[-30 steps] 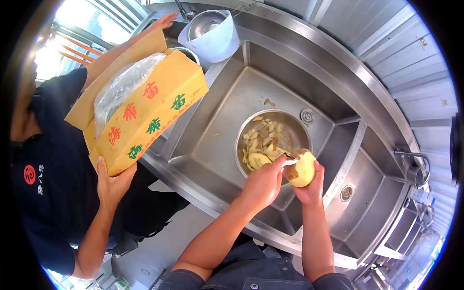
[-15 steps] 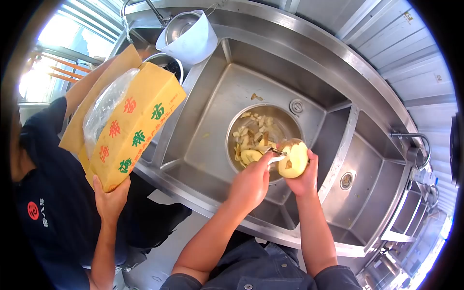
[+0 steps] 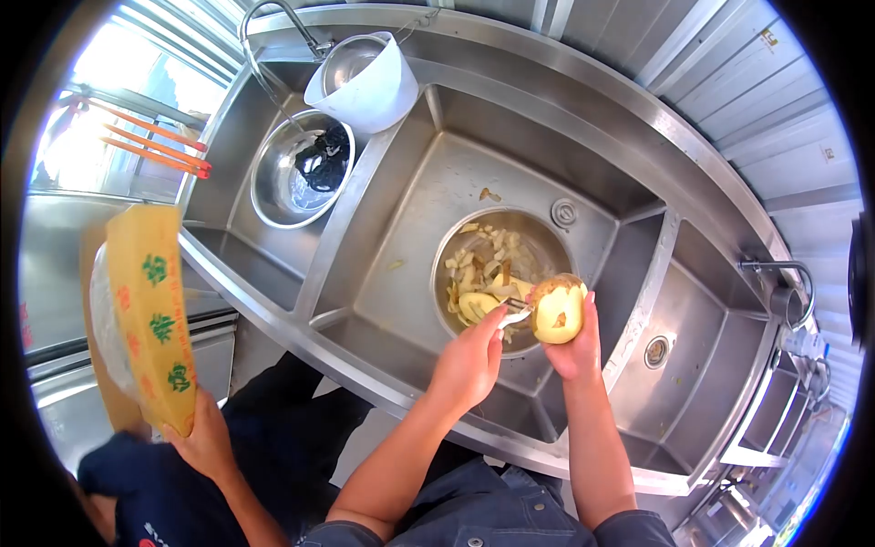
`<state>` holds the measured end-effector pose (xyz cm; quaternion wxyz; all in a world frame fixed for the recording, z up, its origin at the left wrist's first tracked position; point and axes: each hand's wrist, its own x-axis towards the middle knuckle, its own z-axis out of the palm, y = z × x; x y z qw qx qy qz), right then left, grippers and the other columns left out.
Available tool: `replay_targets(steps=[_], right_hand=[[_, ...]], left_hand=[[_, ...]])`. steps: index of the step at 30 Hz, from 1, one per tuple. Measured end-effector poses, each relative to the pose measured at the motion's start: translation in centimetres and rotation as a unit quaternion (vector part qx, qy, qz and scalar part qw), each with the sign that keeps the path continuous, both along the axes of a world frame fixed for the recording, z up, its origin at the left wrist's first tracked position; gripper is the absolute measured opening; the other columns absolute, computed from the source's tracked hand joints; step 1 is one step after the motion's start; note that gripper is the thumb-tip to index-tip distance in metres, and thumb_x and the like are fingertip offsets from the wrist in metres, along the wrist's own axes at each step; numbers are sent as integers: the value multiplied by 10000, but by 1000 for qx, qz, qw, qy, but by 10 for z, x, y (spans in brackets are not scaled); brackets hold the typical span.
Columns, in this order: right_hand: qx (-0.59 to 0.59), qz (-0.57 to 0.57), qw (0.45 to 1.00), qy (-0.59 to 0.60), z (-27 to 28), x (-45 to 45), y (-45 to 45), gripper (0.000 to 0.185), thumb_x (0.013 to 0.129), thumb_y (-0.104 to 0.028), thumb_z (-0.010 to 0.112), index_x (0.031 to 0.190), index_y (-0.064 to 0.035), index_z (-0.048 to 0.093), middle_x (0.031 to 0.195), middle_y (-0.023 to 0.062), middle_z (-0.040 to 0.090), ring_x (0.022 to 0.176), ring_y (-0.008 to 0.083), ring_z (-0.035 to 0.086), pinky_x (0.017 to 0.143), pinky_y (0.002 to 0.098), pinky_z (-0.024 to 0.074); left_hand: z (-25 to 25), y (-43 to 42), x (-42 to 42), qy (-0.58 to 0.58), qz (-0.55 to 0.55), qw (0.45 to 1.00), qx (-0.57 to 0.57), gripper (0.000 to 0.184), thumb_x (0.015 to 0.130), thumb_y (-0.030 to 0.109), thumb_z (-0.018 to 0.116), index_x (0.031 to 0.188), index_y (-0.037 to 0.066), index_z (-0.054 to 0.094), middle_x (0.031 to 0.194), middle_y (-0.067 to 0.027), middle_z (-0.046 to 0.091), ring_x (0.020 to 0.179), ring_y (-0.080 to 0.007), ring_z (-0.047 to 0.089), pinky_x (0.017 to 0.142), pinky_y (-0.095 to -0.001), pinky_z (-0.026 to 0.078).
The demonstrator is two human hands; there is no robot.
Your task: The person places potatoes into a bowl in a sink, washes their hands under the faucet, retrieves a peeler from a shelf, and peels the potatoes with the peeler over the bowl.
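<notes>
My left hand (image 3: 467,367) is closed on a peeler (image 3: 516,313) with a pale handle. The peeler's head is close to a large potato (image 3: 559,314) gripped in my right hand (image 3: 580,354). Much of the potato is bare and yellow, with brown skin left along its top and a brown patch on the front. Just beyond both hands a round metal bowl (image 3: 441,273) rests in the middle sink basin. Inside it lie pale peelings (image 3: 497,255) and a yellow peeled piece (image 3: 477,305).
At left, a co-worker's hand (image 3: 202,438) holds a yellow cardboard box (image 3: 150,319). A metal bowl (image 3: 273,196) containing something black sits in the left basin, beside a white bucket (image 3: 378,96). A right basin (image 3: 688,365) adjoins mine.
The peeler has moved slightly away from the potato, which has turned a little in my right hand. The co-worker and box have shifted left and down, uncovering the left basin.
</notes>
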<state>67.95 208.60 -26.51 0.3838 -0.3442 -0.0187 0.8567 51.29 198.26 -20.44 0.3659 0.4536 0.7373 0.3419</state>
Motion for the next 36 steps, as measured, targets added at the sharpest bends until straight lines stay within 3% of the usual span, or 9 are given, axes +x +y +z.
replay_targets(steps=[4, 12, 17, 22, 26, 32, 34, 35, 36], right_hand=[[0, 21, 999, -32, -5, 0, -2, 456, 1040, -411, 530, 1349, -76, 551, 1305, 117, 643, 1225, 284, 605, 1053, 477, 485], [2, -44, 995, -88, -10, -24, 16, 446, 1027, -416, 573, 1310, -71, 570, 1258, 100, 661, 1189, 275, 618, 1048, 459, 492], [25, -14, 998, -48, -5, -24, 8, 440, 1019, -407, 596, 1313, -80, 578, 1271, 85, 665, 1191, 248, 621, 1052, 432, 481], [-30, -82, 987, -137, 3, -34, 14, 448, 1040, -434, 544, 1323, -88, 566, 1274, 71, 659, 1172, 260, 628, 1034, 429, 489], [4, -59, 997, -42, -3, -25, 11, 485, 1041, -452, 540, 1342, -73, 546, 1289, 96, 640, 1191, 276, 612, 1063, 422, 474], [43, -30, 996, -74, 8, -33, 7, 449, 1036, -407, 580, 1353, -92, 539, 1317, 87, 622, 1213, 244, 596, 1045, 421, 482], [20, -47, 992, -119, 3, -31, 14, 444, 1040, -373, 582, 1381, -96, 518, 1321, 90, 615, 1210, 244, 597, 1038, 419, 489], [-13, -58, 984, -167, 1, -27, 12, 445, 1044, -339, 583, 1409, -100, 496, 1324, 92, 607, 1206, 245, 598, 1031, 417, 495], [-13, -56, 984, -167, 0, -27, 12, 445, 1044, -339, 583, 1409, -100, 496, 1324, 92, 607, 1206, 245, 598, 1031, 417, 495]], left_hand=[[6, 14, -2, 17, 11, 999, 40, 388, 981, 74, 570, 1368, 99, 578, 1073, -226, 700, 917, -441, 678, 776, -459, 551], [-7, -27, 33, 44, -68, 996, -27, 438, 942, 92, 589, 1379, 91, 560, 956, -211, 692, 790, -436, 678, 694, -526, 551], [-8, 15, -2, 57, 25, 996, 57, 414, 978, 122, 559, 1390, 90, 546, 937, -222, 684, 782, -448, 672, 679, -528, 545], [-13, -13, 26, 50, -71, 996, -9, 409, 988, 129, 548, 1395, 86, 529, 929, -241, 677, 784, -448, 666, 678, -539, 533], [-16, -12, 11, 55, 1, 997, 61, 412, 973, 98, 570, 1384, 82, 539, 912, -234, 673, 781, -451, 662, 684, -540, 530], [-4, 17, 3, 59, -7, 998, -18, 366, 965, 60, 583, 1331, 49, 584, 1059, -237, 698, 904, -455, 673, 763, -518, 543], [-20, -13, 24, 53, -35, 997, 33, 406, 961, 73, 579, 1367, 83, 560, 873, -224, 676, 768, -450, 660, 670, -535, 525], [-22, -25, 31, 41, -41, 998, 17, 376, 951, 54, 593, 1326, 78, 598, 1021, -215, 705, 865, -440, 681, 707, -510, 550], [-10, -14, 25, 41, -39, 998, 16, 376, 951, 54, 593, 1326, 78, 598, 1021, -215, 705, 865, -440, 681, 707, -510, 550]])
